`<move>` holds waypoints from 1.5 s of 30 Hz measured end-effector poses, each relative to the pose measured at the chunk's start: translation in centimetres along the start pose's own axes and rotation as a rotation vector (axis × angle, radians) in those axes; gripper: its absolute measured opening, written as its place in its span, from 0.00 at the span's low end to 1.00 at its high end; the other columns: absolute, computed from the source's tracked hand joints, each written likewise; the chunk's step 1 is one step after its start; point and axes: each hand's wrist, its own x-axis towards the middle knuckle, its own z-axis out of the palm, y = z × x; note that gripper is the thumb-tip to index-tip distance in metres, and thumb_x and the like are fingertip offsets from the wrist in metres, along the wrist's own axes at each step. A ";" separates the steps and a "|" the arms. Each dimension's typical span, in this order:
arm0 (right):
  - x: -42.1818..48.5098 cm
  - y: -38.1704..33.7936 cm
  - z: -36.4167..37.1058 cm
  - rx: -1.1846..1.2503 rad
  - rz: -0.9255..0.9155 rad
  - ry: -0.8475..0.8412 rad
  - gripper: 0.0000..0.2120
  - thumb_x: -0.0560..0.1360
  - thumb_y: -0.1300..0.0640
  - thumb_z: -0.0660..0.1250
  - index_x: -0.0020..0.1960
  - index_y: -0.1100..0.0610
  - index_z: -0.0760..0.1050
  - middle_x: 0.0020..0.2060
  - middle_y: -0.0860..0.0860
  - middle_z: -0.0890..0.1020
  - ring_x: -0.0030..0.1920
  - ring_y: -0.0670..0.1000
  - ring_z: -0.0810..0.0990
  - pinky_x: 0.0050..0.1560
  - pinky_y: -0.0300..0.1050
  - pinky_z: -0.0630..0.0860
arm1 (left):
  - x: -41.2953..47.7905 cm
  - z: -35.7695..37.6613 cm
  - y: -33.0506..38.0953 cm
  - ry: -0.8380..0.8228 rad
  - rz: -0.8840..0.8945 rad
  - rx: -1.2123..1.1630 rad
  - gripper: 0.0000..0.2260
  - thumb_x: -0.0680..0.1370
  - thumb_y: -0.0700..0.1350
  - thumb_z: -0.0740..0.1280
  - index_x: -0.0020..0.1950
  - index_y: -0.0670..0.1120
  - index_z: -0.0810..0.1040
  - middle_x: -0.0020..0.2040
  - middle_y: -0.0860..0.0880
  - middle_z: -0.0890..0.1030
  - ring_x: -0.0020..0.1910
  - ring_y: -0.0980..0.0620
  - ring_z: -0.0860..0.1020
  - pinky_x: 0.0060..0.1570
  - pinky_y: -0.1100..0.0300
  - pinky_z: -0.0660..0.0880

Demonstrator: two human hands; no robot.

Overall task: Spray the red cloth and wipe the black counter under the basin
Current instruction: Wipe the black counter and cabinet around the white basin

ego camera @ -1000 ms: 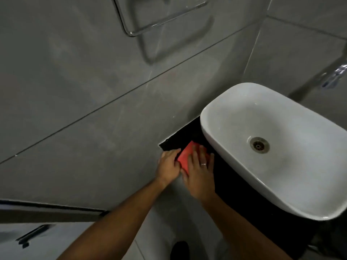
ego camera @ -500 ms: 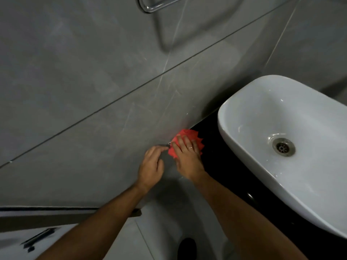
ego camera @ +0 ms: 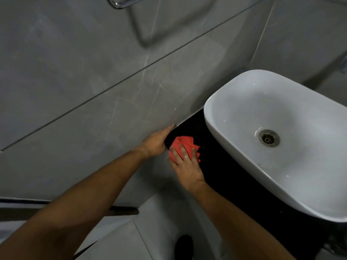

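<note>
The red cloth lies crumpled on the black counter, just left of the white basin. My right hand presses flat on the cloth with fingers spread, a ring on one finger. My left hand grips the counter's left end where it meets the grey tiled wall, its thumb on top. No spray bottle is in view.
Grey wall tiles fill the left and top. A chrome towel rail hangs at the top edge. A dark shoe stands on the light floor below. Part of a tap shows at the right edge.
My right hand has slid the cloth back toward the counter's front edge. My left hand moved from beside the cloth onto the counter's end at the wall.
</note>
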 end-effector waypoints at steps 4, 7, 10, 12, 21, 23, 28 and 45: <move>-7.0 0.5 1.4 0.005 0.023 -0.009 0.27 0.78 0.55 0.55 0.78 0.51 0.59 0.80 0.55 0.52 0.78 0.65 0.51 0.70 0.76 0.49 | 0.4 0.6 0.3 -0.054 -0.006 0.065 0.32 0.74 0.33 0.61 0.78 0.42 0.58 0.75 0.39 0.67 0.73 0.42 0.68 0.73 0.53 0.63; -11.5 1.1 0.7 -0.017 0.048 0.036 0.25 0.76 0.54 0.52 0.72 0.50 0.71 0.76 0.53 0.66 0.74 0.63 0.66 0.66 0.71 0.67 | -0.1 2.0 1.5 -0.062 0.066 0.199 0.31 0.73 0.34 0.62 0.77 0.41 0.61 0.75 0.38 0.66 0.74 0.40 0.66 0.74 0.51 0.62; -15.4 1.7 0.6 -0.038 0.030 0.109 0.22 0.75 0.54 0.57 0.66 0.49 0.78 0.71 0.52 0.74 0.69 0.61 0.74 0.60 0.67 0.75 | -0.3 3.6 3.9 0.037 0.242 0.349 0.29 0.69 0.36 0.60 0.72 0.40 0.70 0.69 0.37 0.73 0.68 0.38 0.72 0.68 0.47 0.69; -17.4 2.0 0.8 -0.034 0.032 0.125 0.22 0.75 0.55 0.56 0.65 0.49 0.79 0.69 0.52 0.76 0.67 0.60 0.76 0.59 0.66 0.76 | -0.3 4.2 5.9 0.172 0.316 0.338 0.30 0.66 0.37 0.61 0.69 0.40 0.73 0.65 0.38 0.76 0.65 0.37 0.74 0.64 0.46 0.71; -29.7 4.2 3.1 -0.040 0.046 0.159 0.15 0.77 0.56 0.62 0.62 0.50 0.80 0.68 0.52 0.77 0.66 0.60 0.77 0.61 0.65 0.75 | 1.6 6.0 19.4 0.301 0.690 0.518 0.26 0.83 0.56 0.49 0.80 0.50 0.51 0.81 0.43 0.52 0.80 0.43 0.45 0.77 0.40 0.47; -32.1 4.8 3.7 -0.023 0.039 0.174 0.13 0.77 0.58 0.64 0.59 0.51 0.81 0.66 0.52 0.79 0.65 0.60 0.78 0.61 0.66 0.75 | 1.9 7.1 22.5 0.251 0.701 0.547 0.26 0.83 0.57 0.46 0.80 0.51 0.48 0.81 0.44 0.49 0.80 0.42 0.43 0.76 0.39 0.45; -37.4 6.4 5.3 -0.020 -0.012 0.113 0.17 0.78 0.56 0.64 0.66 0.51 0.75 0.70 0.51 0.75 0.69 0.60 0.74 0.61 0.67 0.74 | 1.2 10.3 28.7 0.152 0.771 0.557 0.26 0.83 0.58 0.45 0.80 0.52 0.47 0.81 0.45 0.47 0.80 0.42 0.42 0.76 0.39 0.45; -47.4 21.3 1.6 0.070 0.283 0.155 0.25 0.63 0.63 0.79 0.60 0.55 0.82 0.62 0.56 0.82 0.60 0.66 0.80 0.50 0.62 0.82 | -1.3 16.1 42.1 0.089 1.026 0.359 0.21 0.82 0.48 0.56 0.74 0.43 0.67 0.75 0.42 0.67 0.78 0.43 0.59 0.76 0.48 0.57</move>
